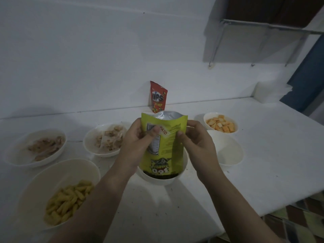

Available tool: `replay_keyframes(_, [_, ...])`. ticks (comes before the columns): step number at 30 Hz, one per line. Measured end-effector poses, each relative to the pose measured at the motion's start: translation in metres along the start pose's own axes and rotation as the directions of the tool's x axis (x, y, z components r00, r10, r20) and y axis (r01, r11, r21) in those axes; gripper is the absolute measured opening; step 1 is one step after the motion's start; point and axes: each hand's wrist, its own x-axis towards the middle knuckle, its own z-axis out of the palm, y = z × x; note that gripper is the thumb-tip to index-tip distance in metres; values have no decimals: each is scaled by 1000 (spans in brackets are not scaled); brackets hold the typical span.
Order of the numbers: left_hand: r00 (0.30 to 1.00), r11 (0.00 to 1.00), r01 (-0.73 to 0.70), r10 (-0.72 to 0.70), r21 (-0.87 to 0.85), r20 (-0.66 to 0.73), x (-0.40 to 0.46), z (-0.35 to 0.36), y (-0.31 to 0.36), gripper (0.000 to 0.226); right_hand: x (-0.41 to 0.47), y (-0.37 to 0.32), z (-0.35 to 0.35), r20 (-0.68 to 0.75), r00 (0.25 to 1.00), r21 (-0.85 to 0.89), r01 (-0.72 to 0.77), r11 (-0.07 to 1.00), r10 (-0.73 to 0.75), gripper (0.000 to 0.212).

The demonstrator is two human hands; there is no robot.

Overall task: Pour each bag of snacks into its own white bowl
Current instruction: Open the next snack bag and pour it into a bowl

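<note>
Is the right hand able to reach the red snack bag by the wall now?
Probably not yet: the right hand grips the green bag, which also stands before the red snack bag.

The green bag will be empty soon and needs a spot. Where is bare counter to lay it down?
Bare counter lies right of the empty bowl and the cracker bowl, out to the edge. The back left strip by the wall is also free. Around the left bowls and under both hands it is crowded.
</note>
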Motion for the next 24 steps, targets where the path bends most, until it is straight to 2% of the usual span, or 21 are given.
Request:
replay_keyframes(4, [1000,1000,-6,6,16,29,5,5,2,35,2,5,-6,-99,995,15,-11,1000,12,11])
replay_keyframes(6, [1000,1000,-17,17,18,-18,8,8,2,30,2,5,-10,-105,994,24,-25,999,27,10])
replay_keyframes(8, [996,999,-38,37,-13,-78,11,10,1,23,3,2,-12,-31,999,48,-33,998,34,13])
replay_keyframes(11, [995,996,-47,40,-70,-88,16,12,1,22,5,-2,-9,66,996,101,-68,993,61,25])
replay_keyframes(14, [995,993,-54,45,-106,-84,17,16,0,23,9,-4,-3,-27,997,136,-69,988,73,13])
replay_keyframes(16, [997,993,-58,52,-98,-58,17,14,-1,23,13,-4,-1,-56,995,148,-73,986,82,16])
replay_keyframes(19, [994,998,-42,37,43,101,17,3,-5,27,18,-12,-2,-88,994,266,-38,963,64,32])
replay_keyframes(22, [983,958,-33,-19,284,180,14,-5,-14,20,23,-20,-5,-130,991,273,17,962,20,20])
replay_keyframes(24, [986,960,-2,-45,279,163,14,-9,-19,20,24,-21,-3,-136,991,266,39,963,-2,15])
